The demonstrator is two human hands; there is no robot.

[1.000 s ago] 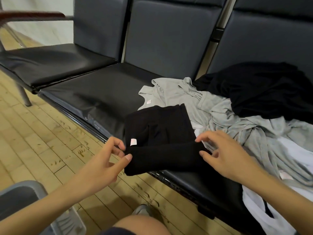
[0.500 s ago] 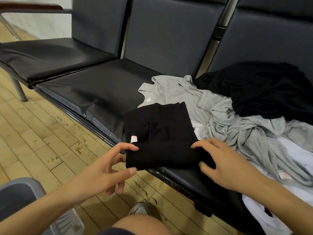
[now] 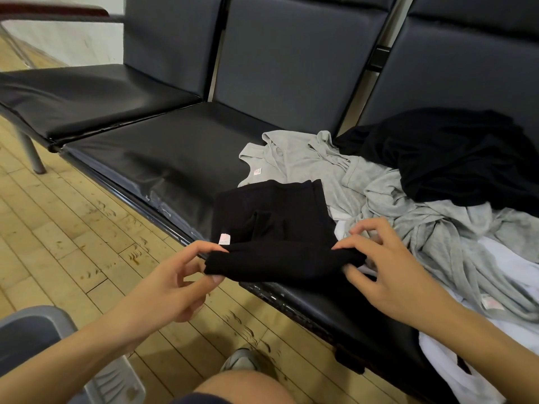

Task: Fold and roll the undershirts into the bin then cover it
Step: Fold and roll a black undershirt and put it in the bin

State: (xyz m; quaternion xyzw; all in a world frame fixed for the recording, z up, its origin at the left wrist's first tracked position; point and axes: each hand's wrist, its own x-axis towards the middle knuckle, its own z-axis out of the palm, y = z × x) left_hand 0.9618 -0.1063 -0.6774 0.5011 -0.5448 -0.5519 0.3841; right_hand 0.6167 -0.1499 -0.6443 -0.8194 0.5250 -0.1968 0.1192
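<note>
Your left hand pinches the near-left end of the folded black cotton undershirt, thumb and forefinger closed on its rolled edge; your right hand pinches the right end likewise. The undershirt lies at the front of the black padded surface, beside crumpled grey undershirts.

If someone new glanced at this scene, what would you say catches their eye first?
Probably the folded black undershirt at the front edge of the black padded bench, its near end rolled, with the left hand and right hand pinching the roll's two ends. Next, the loose heap of grey undershirts and a crumpled black garment to its right.
</note>
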